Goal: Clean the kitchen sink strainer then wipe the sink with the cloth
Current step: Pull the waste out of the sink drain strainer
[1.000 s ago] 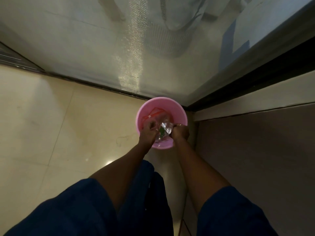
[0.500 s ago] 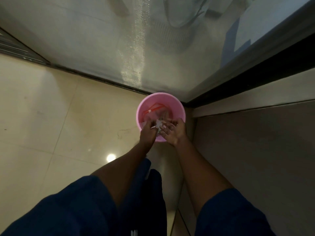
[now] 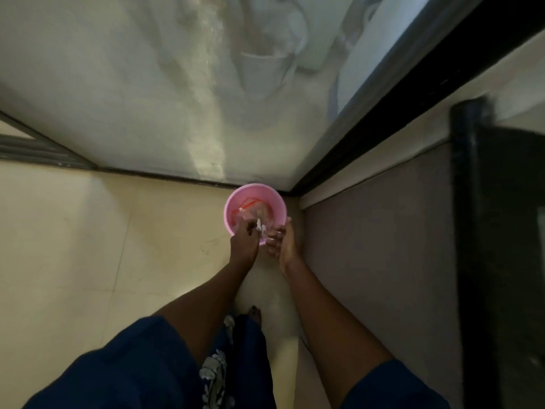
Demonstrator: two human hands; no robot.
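A pink bin [image 3: 267,192] stands on the floor in the corner and holds a clear bag with a red strip [image 3: 250,205]. My left hand [image 3: 244,244] is over the bin's near rim and pinches a small pale, shiny thing [image 3: 259,229]; blur keeps me from telling what it is. My right hand [image 3: 285,244] is just right of it at the rim, palm turned up, fingers relaxed and holding nothing. No sink or cloth is in view.
A frosted glass door [image 3: 165,93] with a dark bottom rail rises behind the bin. A grey cabinet side [image 3: 380,249] and a black counter edge [image 3: 472,231] stand to the right. Beige floor tiles [image 3: 82,237] spread left. My foot [image 3: 255,313] is below the bin.
One second ago both hands gripped a clear, shiny thing over the bin. My right hand has since let go and opened palm up. The view has tilted up, so the bin looks smaller.
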